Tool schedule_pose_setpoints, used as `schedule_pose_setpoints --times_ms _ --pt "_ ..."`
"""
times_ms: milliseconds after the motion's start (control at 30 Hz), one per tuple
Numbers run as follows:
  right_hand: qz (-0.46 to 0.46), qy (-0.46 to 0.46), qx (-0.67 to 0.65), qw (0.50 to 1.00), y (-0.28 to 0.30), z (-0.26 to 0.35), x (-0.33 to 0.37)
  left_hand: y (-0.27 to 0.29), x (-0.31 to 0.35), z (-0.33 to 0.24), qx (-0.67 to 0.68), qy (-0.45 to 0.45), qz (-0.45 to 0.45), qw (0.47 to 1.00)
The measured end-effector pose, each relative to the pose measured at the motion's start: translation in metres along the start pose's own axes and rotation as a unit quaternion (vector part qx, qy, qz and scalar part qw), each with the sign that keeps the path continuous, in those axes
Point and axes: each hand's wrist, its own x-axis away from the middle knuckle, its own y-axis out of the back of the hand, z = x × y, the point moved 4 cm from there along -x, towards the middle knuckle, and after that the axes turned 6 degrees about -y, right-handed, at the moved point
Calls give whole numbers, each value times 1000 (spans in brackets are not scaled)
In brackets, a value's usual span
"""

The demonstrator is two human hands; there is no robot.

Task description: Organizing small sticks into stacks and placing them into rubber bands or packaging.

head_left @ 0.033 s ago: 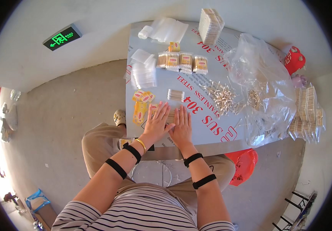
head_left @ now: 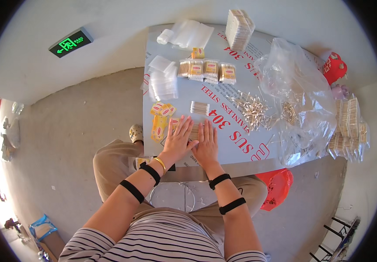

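Note:
My left hand (head_left: 178,139) lies flat on the table with its fingers stretched out, along the left side of a row of cotton swabs (head_left: 194,131). On the other side my right hand (head_left: 206,143) rests flat too, fingers straight, its edge by the row. Both thumbs nearly meet at the near end and partly hide the swabs. Just beyond my fingertips lies a second small row of cotton swabs (head_left: 200,108). Left of my left hand are several yellow printed cards (head_left: 158,126). A loose heap of cotton swabs (head_left: 254,111) lies to the right.
Filled swab packs (head_left: 210,68) line the middle back, near clear plastic sleeves (head_left: 163,85). A tall stack of packs (head_left: 239,30) stands at the far edge. A large clear bag (head_left: 295,83) covers the right side, with more packs (head_left: 347,126) beyond. A red bag (head_left: 276,187) hangs below.

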Motion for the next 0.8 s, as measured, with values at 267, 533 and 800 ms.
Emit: schedule_pose_setpoints --times_ms 267,533,800 --pt "6 0 -2 1000 2 2 0 10 8 3 12 -6 21 1000" --pt "-16 14 -13 1000 0 3 0 61 85 48 81 151 -31 985" --pt "7 46 9 999 -8 18 12 63 189 73 97 264 -38 959"
